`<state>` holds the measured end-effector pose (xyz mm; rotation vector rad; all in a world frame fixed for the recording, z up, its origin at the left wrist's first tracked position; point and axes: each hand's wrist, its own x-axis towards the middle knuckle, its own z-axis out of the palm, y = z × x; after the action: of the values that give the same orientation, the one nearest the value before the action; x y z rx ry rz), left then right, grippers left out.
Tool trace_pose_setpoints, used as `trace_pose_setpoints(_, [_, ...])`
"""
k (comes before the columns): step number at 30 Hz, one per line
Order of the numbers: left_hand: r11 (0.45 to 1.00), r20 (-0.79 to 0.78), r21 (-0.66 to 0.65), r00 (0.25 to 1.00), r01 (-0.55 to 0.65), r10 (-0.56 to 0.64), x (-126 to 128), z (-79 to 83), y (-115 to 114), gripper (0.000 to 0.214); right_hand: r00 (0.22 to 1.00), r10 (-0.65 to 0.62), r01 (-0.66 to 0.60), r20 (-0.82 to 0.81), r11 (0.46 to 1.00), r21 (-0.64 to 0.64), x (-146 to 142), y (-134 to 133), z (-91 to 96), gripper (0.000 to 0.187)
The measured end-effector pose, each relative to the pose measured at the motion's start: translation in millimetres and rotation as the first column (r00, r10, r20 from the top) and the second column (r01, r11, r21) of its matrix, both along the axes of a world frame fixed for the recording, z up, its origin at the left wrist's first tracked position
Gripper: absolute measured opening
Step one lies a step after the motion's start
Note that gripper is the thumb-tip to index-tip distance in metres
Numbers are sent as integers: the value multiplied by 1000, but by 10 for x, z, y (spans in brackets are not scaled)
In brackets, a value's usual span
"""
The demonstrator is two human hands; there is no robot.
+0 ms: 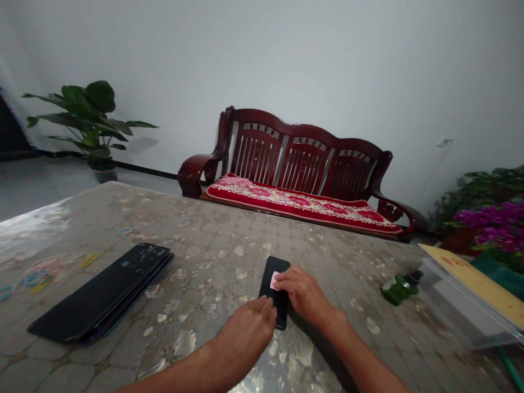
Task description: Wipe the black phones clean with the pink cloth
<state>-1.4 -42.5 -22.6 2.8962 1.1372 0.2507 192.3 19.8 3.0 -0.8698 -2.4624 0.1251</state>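
A black phone (272,265), flat with rounded corners, lies on the table in front of me. My right hand (305,292) is closed, pinching a small pink piece (274,280) against the upper face of the phone. Whether the piece is paper or cloth I cannot tell. From the lower left, my left hand (249,327) holds the phone by its left edge, its fingers together and bent; their tips are partly hidden. The lower end of the phone shows between my two wrists.
The patterned table (213,256) carries a black folder-like stack (106,295) and coloured bands (43,275) at left. A green bottle (399,287) and a clear plastic box (454,311) stand at right. Beyond are a wooden bench (305,150) and a potted plant (92,117).
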Motion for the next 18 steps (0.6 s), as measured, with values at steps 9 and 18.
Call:
trace_pose_setpoints(9, [998, -56, -56, 998, -8, 5, 17, 103, -41, 39, 989, -141, 142, -38, 990, 21, 59, 161, -36, 29])
trace_pose_setpoints(18, [1000, -56, -28, 998, -8, 7, 25, 73, -38, 37, 1000, 16, -16, -23, 1000, 11, 170, -113, -20, 36])
